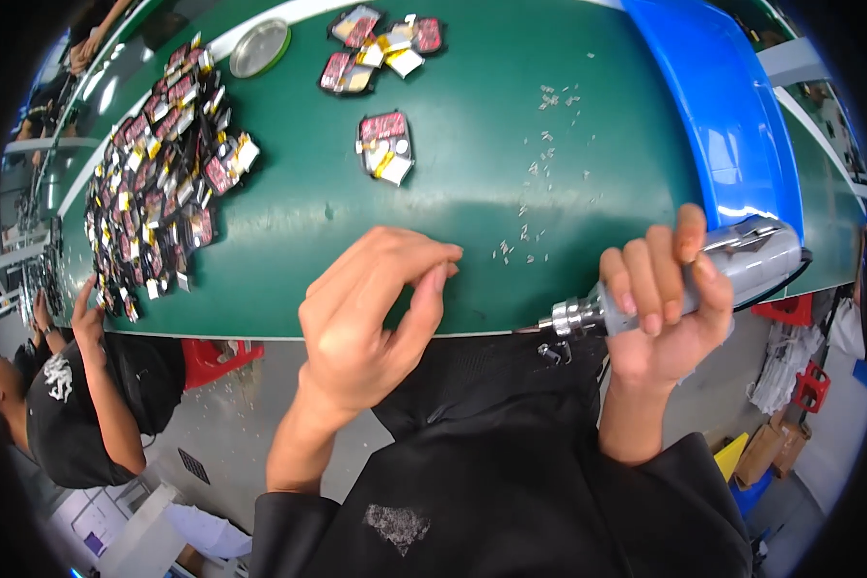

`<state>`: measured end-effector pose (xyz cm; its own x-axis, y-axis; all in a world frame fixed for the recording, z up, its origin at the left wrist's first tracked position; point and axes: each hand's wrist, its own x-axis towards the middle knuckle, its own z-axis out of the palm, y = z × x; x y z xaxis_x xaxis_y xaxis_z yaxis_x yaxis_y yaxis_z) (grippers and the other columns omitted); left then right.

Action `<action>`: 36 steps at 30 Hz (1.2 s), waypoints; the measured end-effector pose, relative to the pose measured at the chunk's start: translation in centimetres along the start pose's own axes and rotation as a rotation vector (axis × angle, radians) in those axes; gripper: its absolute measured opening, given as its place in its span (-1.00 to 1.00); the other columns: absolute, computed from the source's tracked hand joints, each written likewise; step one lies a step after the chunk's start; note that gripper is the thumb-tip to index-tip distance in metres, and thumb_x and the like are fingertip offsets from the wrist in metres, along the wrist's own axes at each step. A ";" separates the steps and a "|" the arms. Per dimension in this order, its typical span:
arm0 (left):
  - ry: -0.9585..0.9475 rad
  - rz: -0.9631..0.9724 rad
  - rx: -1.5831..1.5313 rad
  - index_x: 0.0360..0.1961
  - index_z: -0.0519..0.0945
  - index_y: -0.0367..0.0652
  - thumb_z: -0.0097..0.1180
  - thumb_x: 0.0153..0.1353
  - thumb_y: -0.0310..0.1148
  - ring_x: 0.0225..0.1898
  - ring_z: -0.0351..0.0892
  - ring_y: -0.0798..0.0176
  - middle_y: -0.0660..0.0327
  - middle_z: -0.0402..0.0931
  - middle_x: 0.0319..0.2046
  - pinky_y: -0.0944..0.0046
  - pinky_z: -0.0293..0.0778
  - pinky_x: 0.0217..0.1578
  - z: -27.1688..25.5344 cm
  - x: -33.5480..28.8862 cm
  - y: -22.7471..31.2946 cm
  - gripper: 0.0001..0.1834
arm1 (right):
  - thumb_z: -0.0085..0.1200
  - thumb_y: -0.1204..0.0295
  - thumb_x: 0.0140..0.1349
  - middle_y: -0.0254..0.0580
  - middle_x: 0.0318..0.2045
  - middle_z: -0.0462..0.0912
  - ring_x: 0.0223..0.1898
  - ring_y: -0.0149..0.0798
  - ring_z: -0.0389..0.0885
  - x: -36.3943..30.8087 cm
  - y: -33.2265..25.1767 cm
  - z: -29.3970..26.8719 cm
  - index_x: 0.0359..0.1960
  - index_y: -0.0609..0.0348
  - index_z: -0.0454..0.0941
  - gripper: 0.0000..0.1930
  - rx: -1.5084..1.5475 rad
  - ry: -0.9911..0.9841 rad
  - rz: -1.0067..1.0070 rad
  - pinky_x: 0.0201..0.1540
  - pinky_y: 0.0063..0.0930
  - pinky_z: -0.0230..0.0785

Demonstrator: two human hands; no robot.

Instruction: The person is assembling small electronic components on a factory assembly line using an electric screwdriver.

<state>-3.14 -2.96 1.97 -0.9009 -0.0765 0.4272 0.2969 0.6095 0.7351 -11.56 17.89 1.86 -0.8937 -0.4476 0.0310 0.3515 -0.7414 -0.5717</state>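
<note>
My right hand (660, 299) is wrapped round an electric screwdriver (756, 265) with a pale, see-through body. Its metal nose and bit point left, over the table's near edge. My left hand (371, 318) hovers above the same edge with thumb and forefinger pinched together; whatever is between the tips is too small to make out. Beyond it, a single small black-cased assembly (385, 146) lies on the green table, showing a red board, a silvery block and yellow tape. Tiny pale screw-like pieces (525, 231) are scattered to the right of it.
A large heap of similar assemblies (154, 173) covers the table's left side. Several more (380, 48) lie at the back, near a round shallow dish (260, 48). A blue tray (732, 125) stands on the right. Another person's hand (89, 313) touches the heap's near end.
</note>
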 end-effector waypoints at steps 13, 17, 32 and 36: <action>0.247 -0.386 -1.063 -0.32 0.53 -0.47 0.04 0.27 -0.58 -0.43 0.53 0.30 0.02 0.54 -0.41 0.36 0.48 -0.39 0.9 -4.7 0.9 -0.90 | -0.02 0.47 0.17 -0.49 -0.76 0.25 -0.73 -0.54 0.24 2.2 2.8 5.4 -0.33 0.11 0.32 -0.90 0.241 -0.119 -0.073 -0.43 -0.57 0.21; 0.227 -0.404 -1.083 -0.32 0.54 -0.47 0.04 0.30 -0.54 -0.44 0.51 0.30 0.02 0.52 -0.41 0.36 0.46 -0.40 1.2 -4.7 0.8 -0.86 | -0.05 0.47 0.18 -0.49 -0.75 0.25 -0.72 -0.53 0.24 2.0 2.9 5.4 -0.32 0.11 0.32 -0.91 0.224 -0.114 -0.078 -0.42 -0.56 0.20; 0.198 -0.179 -0.356 -0.47 0.52 -0.38 0.15 0.05 -0.64 -0.55 0.48 0.16 0.06 0.48 -0.58 0.29 0.41 -0.52 1.3 -3.2 0.5 -0.95 | -0.05 0.44 0.20 -0.48 -0.74 0.25 -0.73 -0.53 0.22 2.3 2.7 4.9 -0.31 0.14 0.31 -0.89 0.126 -0.140 -0.117 -0.47 -0.56 0.16; 0.115 -0.150 -0.250 -0.50 0.52 -0.35 0.14 -0.07 -0.74 -0.58 0.47 0.08 0.08 0.46 -0.59 0.26 0.38 -0.55 0.8 -2.2 1.0 -0.89 | -0.10 0.46 0.24 -0.47 -0.75 0.22 -0.73 -0.54 0.20 2.7 2.1 4.7 -0.31 0.15 0.29 -0.92 0.074 -0.139 -0.107 -0.49 -0.55 0.14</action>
<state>-1.14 -1.59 1.37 -0.9032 -0.2483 0.3501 0.2443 0.3731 0.8950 -11.92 12.77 4.64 -0.8815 -0.4256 0.2044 0.2811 -0.8209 -0.4970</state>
